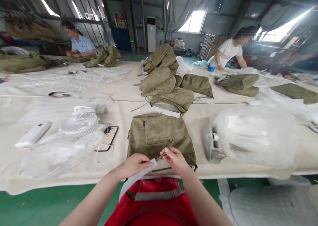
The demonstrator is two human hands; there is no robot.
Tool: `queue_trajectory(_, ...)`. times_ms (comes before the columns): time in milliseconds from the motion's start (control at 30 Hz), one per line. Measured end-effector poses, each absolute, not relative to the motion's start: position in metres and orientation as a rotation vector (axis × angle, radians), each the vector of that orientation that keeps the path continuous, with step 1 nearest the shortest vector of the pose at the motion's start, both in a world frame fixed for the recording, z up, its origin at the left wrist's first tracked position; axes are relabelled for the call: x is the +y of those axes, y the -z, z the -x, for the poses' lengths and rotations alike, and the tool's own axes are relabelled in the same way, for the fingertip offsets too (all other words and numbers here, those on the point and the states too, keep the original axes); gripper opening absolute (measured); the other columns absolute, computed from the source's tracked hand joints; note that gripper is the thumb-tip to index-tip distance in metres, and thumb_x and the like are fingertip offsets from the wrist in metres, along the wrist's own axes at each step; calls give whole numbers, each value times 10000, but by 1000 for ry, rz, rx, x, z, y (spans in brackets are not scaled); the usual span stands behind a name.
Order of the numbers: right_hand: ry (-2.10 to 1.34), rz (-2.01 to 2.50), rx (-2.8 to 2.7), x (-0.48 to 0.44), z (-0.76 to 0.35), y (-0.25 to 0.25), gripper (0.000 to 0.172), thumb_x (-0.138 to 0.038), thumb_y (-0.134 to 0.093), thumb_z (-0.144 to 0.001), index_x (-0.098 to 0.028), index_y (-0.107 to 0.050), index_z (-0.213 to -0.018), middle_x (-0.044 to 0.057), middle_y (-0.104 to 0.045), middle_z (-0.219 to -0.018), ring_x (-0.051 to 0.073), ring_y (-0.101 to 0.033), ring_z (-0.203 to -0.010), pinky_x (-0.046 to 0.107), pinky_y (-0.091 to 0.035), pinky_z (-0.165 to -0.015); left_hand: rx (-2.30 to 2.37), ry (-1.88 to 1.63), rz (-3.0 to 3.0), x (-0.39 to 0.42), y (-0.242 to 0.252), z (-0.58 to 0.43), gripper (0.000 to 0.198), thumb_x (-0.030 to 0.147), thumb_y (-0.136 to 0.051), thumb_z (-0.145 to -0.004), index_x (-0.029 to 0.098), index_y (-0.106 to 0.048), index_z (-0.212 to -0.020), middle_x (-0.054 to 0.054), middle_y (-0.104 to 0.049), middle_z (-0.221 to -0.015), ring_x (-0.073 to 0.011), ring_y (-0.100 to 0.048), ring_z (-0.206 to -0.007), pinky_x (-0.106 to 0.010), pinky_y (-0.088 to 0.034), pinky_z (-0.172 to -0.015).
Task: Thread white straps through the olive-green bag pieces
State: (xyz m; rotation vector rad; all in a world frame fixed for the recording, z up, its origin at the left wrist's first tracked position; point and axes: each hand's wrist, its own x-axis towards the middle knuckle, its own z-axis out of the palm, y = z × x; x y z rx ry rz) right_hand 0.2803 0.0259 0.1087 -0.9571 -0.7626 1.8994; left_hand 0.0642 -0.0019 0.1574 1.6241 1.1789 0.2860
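Observation:
An olive-green bag (161,128) lies flat at the table's near edge, its zipped pocket facing up. Above its lower part, my left hand (135,164) is closed on a white paper strip (136,178), which trails down over the edge. My right hand (175,159) pinches a thin olive strap (161,157) over the bag; this strap reaches toward the strip's end at my left fingertips. A second strap, partly in a white wrap (157,195), hangs against my red apron (149,216). My fingers hide the exact point where strap and paper meet.
More olive bags (159,82) are heaped just beyond. To the left lie a white fan (79,123), a phone (108,139) and clear plastic. On the right stand a grey tape dispenser (213,143) and a plastic-wrapped bundle (255,136). Two people work across the table.

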Motion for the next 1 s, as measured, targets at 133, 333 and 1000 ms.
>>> queue_trajectory(133,-1838,1068,-860,27,-271,-103,320,-437,-774,-640,-145,-656,-693,-34,-575,-534,64,-450,-459,206,-341,-469,1270,-291,-1688,14,-158,-80,489,571,-441,-816,151,-550,-591,36,-344,-569,-98,-334,-561,-222,-225,-511)
queue_trajectory(333,-1897,1149,-848,40,-283,-103,419,-529,-724,-648,-178,-498,-608,-86,-419,-464,35,-263,-367,214,-165,-371,1376,-247,-1966,40,-153,-94,461,514,-453,-817,158,-611,-571,8,-461,-604,-111,-442,-596,-229,-260,-562)
queue_trajectory(1000,-1338,1311,-1281,74,-322,-40,341,-183,-493,-700,-192,-539,-1038,-32,-601,-694,116,-580,-508,230,-452,-495,1668,13,-1905,92,-129,-155,447,479,-463,-812,154,-690,-606,9,-502,-490,-100,-392,-481,-251,-227,-492)
